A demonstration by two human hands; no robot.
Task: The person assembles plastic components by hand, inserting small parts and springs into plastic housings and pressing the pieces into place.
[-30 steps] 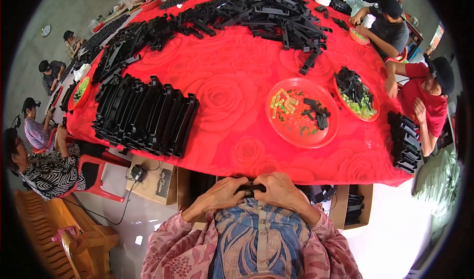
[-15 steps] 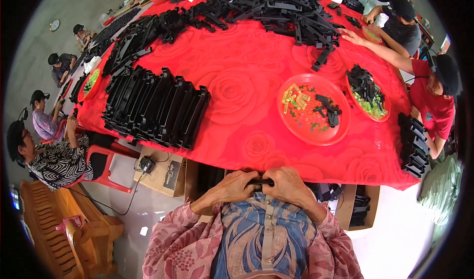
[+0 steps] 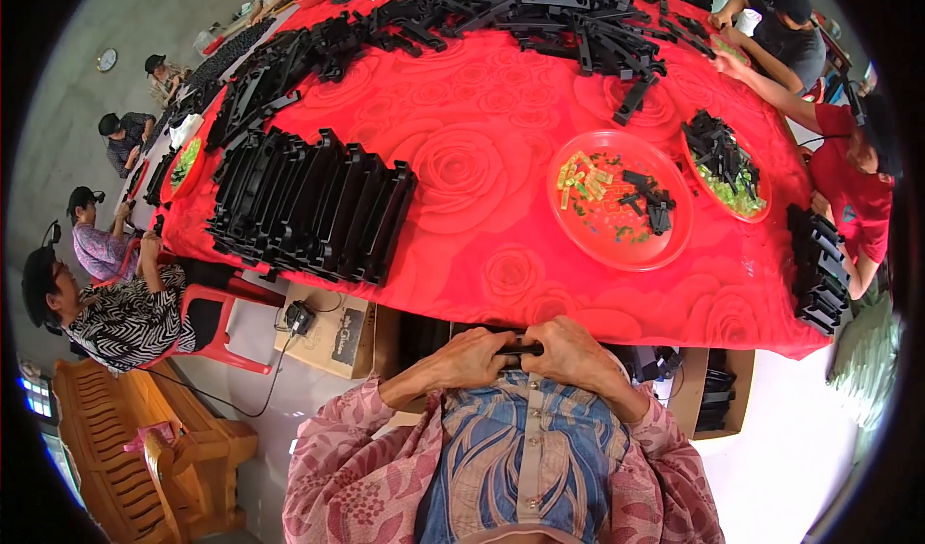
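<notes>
My left hand [image 3: 472, 359] and my right hand [image 3: 568, 353] are closed on the two ends of a black plastic part [image 3: 521, 349], close to my body at the table's near edge. My fingers cover most of the part, so its full shape is hidden. Ahead of my right hand lies a red oval tray [image 3: 590, 247]. It holds small yellow-green pieces [image 3: 581, 180] on its left and short black pieces [image 3: 647, 200] on its right. To the left, long black plastic parts [image 3: 310, 209] stand in a neat row.
A big heap of black parts [image 3: 540, 14] fills the far side of the red-covered table [image 3: 453, 168]. A second tray [image 3: 723, 165] and a stack [image 3: 819, 269] lie at right. Co-workers sit along both sides. Cardboard boxes [image 3: 328, 332] and a wooden bench [image 3: 125, 438] stand below.
The whole view has shifted slightly. My hands keep their grip on the black part. At the right, the arm of the person in red has moved a little farther right.
</notes>
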